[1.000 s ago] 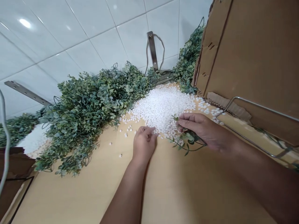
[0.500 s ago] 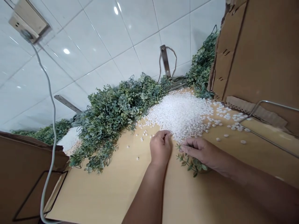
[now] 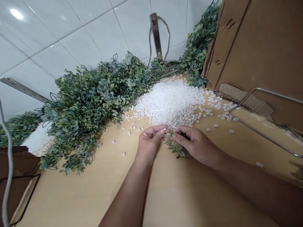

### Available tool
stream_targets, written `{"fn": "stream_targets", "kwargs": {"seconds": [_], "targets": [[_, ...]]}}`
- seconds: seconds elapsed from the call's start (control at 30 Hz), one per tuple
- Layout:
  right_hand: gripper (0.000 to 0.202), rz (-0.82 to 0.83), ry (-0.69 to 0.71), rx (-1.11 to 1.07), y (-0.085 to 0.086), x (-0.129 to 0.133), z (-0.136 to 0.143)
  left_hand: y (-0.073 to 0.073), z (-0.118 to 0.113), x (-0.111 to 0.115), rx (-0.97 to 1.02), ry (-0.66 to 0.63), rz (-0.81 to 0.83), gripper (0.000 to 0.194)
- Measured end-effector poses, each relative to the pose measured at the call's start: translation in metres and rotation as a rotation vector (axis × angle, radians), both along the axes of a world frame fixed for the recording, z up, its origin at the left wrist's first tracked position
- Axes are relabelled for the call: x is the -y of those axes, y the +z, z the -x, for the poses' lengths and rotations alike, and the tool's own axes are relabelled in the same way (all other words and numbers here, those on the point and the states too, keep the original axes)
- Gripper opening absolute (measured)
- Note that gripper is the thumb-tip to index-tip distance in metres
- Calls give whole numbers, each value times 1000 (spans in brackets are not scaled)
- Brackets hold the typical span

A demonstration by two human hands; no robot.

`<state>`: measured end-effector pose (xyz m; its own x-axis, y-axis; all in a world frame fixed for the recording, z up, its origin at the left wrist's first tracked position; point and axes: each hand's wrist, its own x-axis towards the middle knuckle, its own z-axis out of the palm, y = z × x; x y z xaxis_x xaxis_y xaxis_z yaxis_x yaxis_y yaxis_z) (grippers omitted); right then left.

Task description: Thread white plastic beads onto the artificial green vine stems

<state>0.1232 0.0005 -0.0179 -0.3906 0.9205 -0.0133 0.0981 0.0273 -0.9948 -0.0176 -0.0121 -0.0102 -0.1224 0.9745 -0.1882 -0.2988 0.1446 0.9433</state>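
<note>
My right hand (image 3: 193, 142) pinches a sprig of artificial leaves (image 3: 176, 148) near its tip; the leaves hang below the fingers. Close against it, my left hand (image 3: 151, 138) is closed in a pinch on a small white bead (image 3: 165, 129), which shows at the fingertips beside the sprig's end. Just beyond both hands lies a large heap of small white beads (image 3: 169, 99) on the wooden table (image 3: 94, 192). To the left of the heap sits a big pile of green artificial foliage (image 3: 87, 97).
A cardboard box (image 3: 260, 47) stands at the right with a metal wire frame (image 3: 265, 134) before it. Another foliage bunch (image 3: 197, 47) leans in the back corner. A second white heap (image 3: 39, 137) and a pale cable (image 3: 8, 157) are at the left. A metal bracket (image 3: 156, 36) rises by the tiled wall.
My left hand has come away from the edge of the bead heap with a bead and met the sprig in my right hand. The camera view has shifted and moved closer.
</note>
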Motion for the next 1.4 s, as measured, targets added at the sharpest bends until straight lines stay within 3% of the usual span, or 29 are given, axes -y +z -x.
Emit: {"fn": "stream_targets", "kwargs": {"seconds": [0.27, 0.5, 0.77, 1.03, 1.4], "targets": [[21, -18, -49, 7, 6, 2, -1, -2, 0, 3, 45, -83, -41, 20], [21, -59, -28, 54, 8, 3, -1, -1, 1, 3, 37, -38, -16, 21], [18, -84, -66, 59, 7, 4, -1, 0, 0, 5, -17, -129, -61, 19], [15, -72, -148, 99, 8, 4, 1, 0, -2, 5, -38, -103, -59, 20], [17, 15, -95, 23, 6, 2, -1, -1, 0, 3, 10, -115, -7, 19]]}}
